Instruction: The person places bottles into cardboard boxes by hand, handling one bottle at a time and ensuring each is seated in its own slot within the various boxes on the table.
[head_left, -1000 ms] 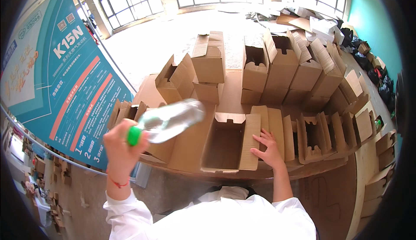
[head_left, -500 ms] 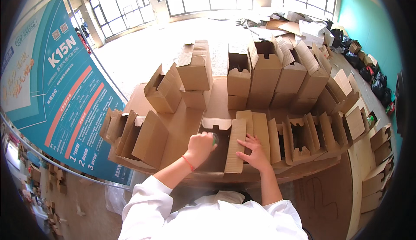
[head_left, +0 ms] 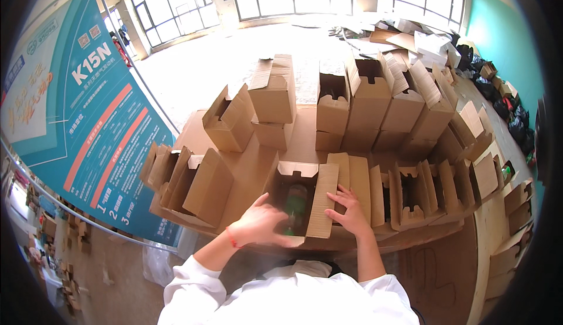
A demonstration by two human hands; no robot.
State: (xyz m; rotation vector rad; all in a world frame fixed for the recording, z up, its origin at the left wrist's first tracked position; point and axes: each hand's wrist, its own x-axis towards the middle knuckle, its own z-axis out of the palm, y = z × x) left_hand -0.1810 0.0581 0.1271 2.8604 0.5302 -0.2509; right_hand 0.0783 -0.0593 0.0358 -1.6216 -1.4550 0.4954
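Observation:
An open cardboard box (head_left: 271,185) stands in front of me, at the near edge of the table. Inside it lies a green, see-through thing shaped like a bottle (head_left: 297,203), its lower part blurred. My left hand (head_left: 261,222) is over the box's near left edge, thumb and fingers apart, holding nothing. On the right, the box's flap (head_left: 321,208) is folded outward. My right hand (head_left: 350,212) rests against that flap with its fingers spread.
Open cardboard boxes (head_left: 208,187) stand to the left, and more boxes (head_left: 410,187) line the right. Behind, boxes (head_left: 369,99) are stacked two high. A teal banner (head_left: 88,114) on a metal frame rises at the left. Black bags (head_left: 498,105) lie along the right wall.
My left hand has let go of the green bottle-shaped thing, now inside the box, and drawn back toward me with its fingers opened. My right hand stays at the flap.

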